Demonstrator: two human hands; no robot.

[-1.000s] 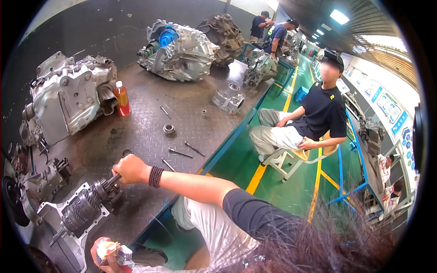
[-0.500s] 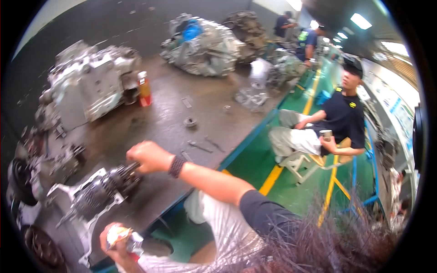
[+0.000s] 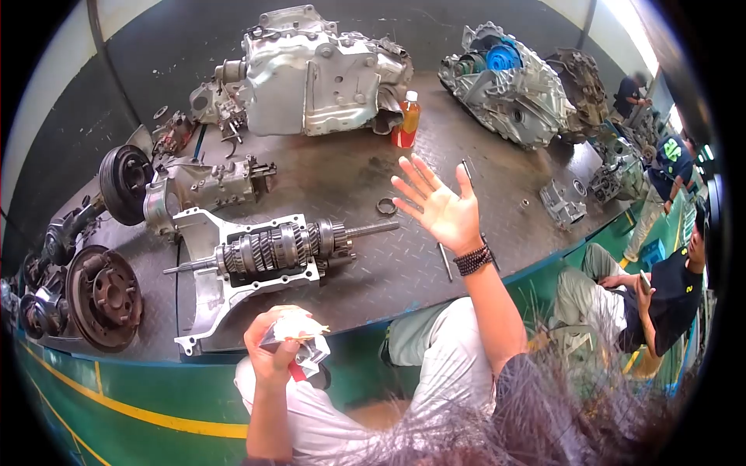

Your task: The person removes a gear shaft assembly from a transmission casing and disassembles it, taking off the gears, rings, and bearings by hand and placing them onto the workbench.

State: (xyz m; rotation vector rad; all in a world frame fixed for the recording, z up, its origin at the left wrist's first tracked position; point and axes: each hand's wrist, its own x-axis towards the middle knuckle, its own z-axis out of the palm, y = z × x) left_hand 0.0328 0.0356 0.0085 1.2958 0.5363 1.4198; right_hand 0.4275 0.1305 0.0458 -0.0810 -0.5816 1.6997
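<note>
My right hand (image 3: pixel 443 208) is raised over the table, palm turned up and fingers spread, holding nothing; a beaded bracelet circles its wrist. Near it lie a metal ring (image 3: pixel 386 206) and a thin rod (image 3: pixel 445 262). My left hand (image 3: pixel 270 342) is wrapped round a crumpled, shiny wrapper (image 3: pixel 309 353) with pale, food-like stuff (image 3: pixel 295 325) at its top, at the table's front edge. Behind that hand, a gear shaft assembly (image 3: pixel 272 250) rests in an open metal housing (image 3: pixel 203 299), its long shaft (image 3: pixel 373 229) pointing towards my right hand.
A large silver gearbox (image 3: pixel 311 85) stands at the back beside a bottle (image 3: pixel 406 120). Another gearbox (image 3: pixel 509 101) with a blue part is at back right. A brake drum (image 3: pixel 105 297) sits at left. A seated person (image 3: pixel 660 295) holds a small object at right; others stand beyond.
The view has swung left. My right hand has let go of the shaft, lifted away and opened. My left hand still holds the wrapper. The seated person has raised the small object.
</note>
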